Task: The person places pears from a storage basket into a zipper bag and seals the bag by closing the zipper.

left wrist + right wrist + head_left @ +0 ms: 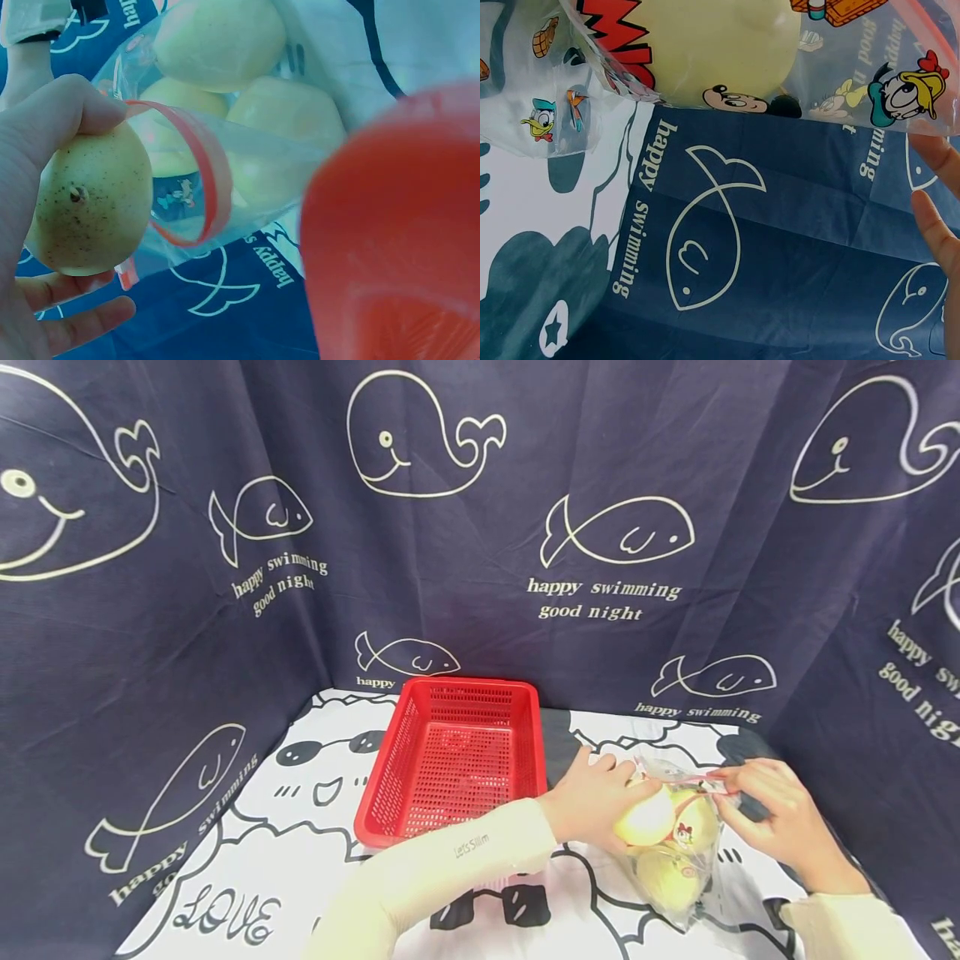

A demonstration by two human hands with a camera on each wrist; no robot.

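Note:
My left hand (592,797) grips a yellow, speckled round pear (94,202), fingers and thumb around its sides. The pear is at the mouth of a clear zip bag (840,75) printed with cartoon characters. In the left wrist view the bag's red-edged opening (214,180) gapes beside the pear. Inside the bag lie several more pale yellow pears (221,41). My right hand (780,810) pinches the red strip at the bag's top right edge; only some of its fingers (934,225) show in the right wrist view.
A red perforated plastic basket (536,760) stands to the left of the bag, close to my left forearm. Under everything is a white cloth with black cartoon drawings (292,827). Dark blue curtain walls (480,560) with whale and fish prints enclose the back and sides.

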